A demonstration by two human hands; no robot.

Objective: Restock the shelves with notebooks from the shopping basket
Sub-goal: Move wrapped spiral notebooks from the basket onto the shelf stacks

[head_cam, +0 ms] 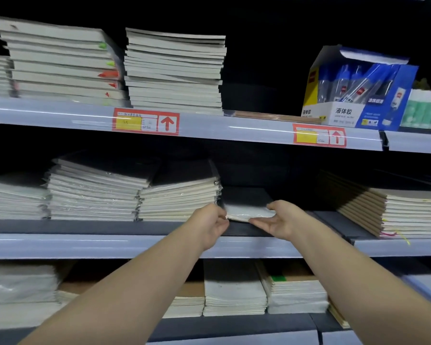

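A thin stack of dark-covered, plastic-wrapped notebooks (246,207) lies on the middle shelf (110,245), in the gap right of a taller wrapped stack (179,197). My left hand (210,225) pinches the thin stack's front left corner. My right hand (279,220) holds its front right corner, thumb on top and fingers beneath. Both forearms reach up from the bottom of the view. The shopping basket is not in view.
More notebook stacks fill the top shelf (174,70), the middle shelf's left side (92,192) and the bottom shelf (234,292). Brown-covered notebooks (396,210) sit at the middle right. A blue box of liquid glue (358,88) stands at the top right.
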